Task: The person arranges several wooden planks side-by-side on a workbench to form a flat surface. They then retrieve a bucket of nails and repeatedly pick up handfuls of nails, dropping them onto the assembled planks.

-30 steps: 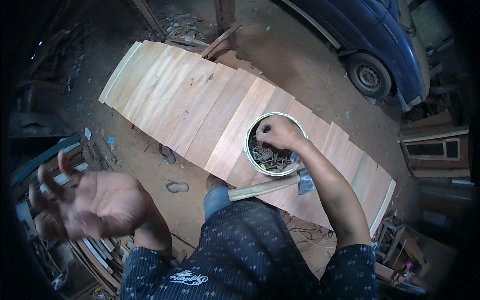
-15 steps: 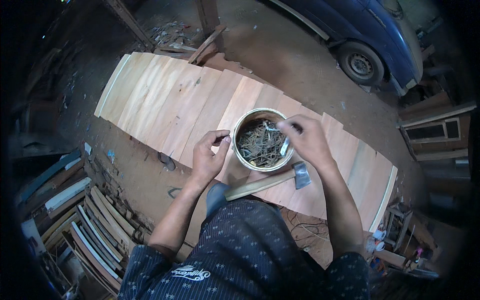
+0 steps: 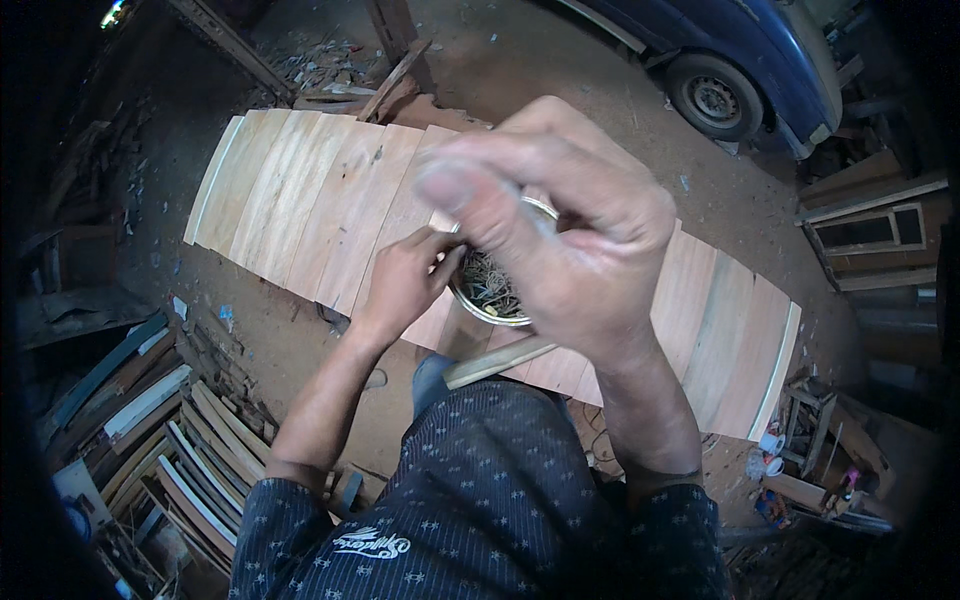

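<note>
On the row of wooden boards (image 3: 330, 165) stands a round bucket (image 3: 500, 320), with a heap of thin, dark pieces that look like nails (image 3: 490, 285) inside. My left hand (image 3: 410, 275) is at the bucket's left rim, fingers curled and thumb pressed in. What those fingers hold, if anything, is too small to name. Raised close to the camera, my right hand (image 3: 580, 230) covers much of the bucket, its fingers bent toward the thumb; any thing in them is hidden. Below the bucket lies a hatchet, its wooden handle (image 3: 500, 362) showing and its head hidden behind my right arm.
A blue vehicle (image 3: 755, 60) stands at the far right. Stacked timber strips (image 3: 190, 450) lie at the lower left. Wooden frames (image 3: 880, 235) lean at the right, and an upright post (image 3: 395, 40) stands beyond the boards. Assorted scraps (image 3: 810, 440) sit past the boards' right end.
My right hand has risen from over the bucket toward the camera and left, now hiding the hatchet head. My left hand has moved up slightly along the bucket's rim, its fingers more closed.
</note>
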Demonstrator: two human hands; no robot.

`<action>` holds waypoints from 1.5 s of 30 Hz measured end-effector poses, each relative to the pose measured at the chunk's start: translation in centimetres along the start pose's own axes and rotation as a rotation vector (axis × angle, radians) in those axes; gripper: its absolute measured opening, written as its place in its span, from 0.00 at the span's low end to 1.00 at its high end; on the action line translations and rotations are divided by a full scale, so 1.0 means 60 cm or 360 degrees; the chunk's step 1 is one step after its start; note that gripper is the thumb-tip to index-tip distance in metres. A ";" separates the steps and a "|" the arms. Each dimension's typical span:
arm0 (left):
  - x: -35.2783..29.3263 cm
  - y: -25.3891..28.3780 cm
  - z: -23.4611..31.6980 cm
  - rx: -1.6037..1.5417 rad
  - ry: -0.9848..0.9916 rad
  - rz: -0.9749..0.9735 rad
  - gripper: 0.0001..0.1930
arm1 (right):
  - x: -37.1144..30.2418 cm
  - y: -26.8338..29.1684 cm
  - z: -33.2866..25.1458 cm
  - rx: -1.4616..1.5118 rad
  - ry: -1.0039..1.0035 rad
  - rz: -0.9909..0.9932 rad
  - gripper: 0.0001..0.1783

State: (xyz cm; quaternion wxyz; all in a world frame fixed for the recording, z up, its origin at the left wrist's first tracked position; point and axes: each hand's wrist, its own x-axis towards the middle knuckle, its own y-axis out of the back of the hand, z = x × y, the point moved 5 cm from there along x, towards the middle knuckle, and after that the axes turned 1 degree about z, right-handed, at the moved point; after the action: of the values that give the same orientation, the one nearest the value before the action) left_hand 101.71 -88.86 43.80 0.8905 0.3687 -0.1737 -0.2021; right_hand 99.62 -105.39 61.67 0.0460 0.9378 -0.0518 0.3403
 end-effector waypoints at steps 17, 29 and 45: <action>0.076 -0.197 0.011 0.1562 -0.0984 -0.1233 0.10 | -0.502 0.386 0.070 -0.0800 -0.1496 0.1247 0.12; 0.078 -0.211 0.005 0.0301 -0.0034 -0.0851 0.31 | -0.733 0.162 0.211 -0.0135 -0.2443 0.0617 0.13; 0.122 -0.101 0.020 0.0483 0.0049 -0.0919 0.13 | -0.670 0.099 0.256 -0.0697 -0.2349 0.0969 0.26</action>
State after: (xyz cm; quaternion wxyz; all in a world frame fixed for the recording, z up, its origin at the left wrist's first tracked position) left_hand 106.03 -97.08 41.38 0.7338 0.5343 -0.0767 -0.4125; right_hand 77.93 -110.46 24.41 0.0876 0.8348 -0.3856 -0.3830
